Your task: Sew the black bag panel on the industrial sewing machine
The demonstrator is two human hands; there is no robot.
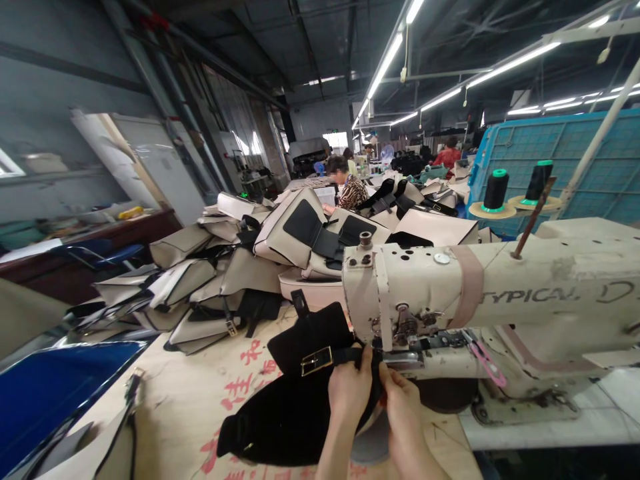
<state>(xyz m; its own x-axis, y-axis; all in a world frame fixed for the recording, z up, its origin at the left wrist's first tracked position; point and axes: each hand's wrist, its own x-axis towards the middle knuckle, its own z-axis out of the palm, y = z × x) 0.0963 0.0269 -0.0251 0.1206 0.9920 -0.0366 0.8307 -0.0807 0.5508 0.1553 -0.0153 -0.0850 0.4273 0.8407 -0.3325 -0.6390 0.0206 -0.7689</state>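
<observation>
Both hands are at the needle end of a cream sewing machine (415, 287), gripping a black bag piece (285, 420) with a strap and a gold buckle (317, 361). My left hand (350, 383) is closed on the strap and the edge of the piece, just right of the buckle. Close beside it, my right hand (400, 397) pinches the edge of the same piece under the machine head. The fingertips partly cover where the piece meets the machine arm. A black flap (313, 337) sticks up behind the buckle.
Cream and black bags (295, 227) lie heaped behind and left on the wooden table (175, 400). Pink snips (487, 363) hang on the machine. Black thread spools (496, 190) stand above it, before a blue mesh crate (565, 153). A person (350, 187) sits beyond the heap.
</observation>
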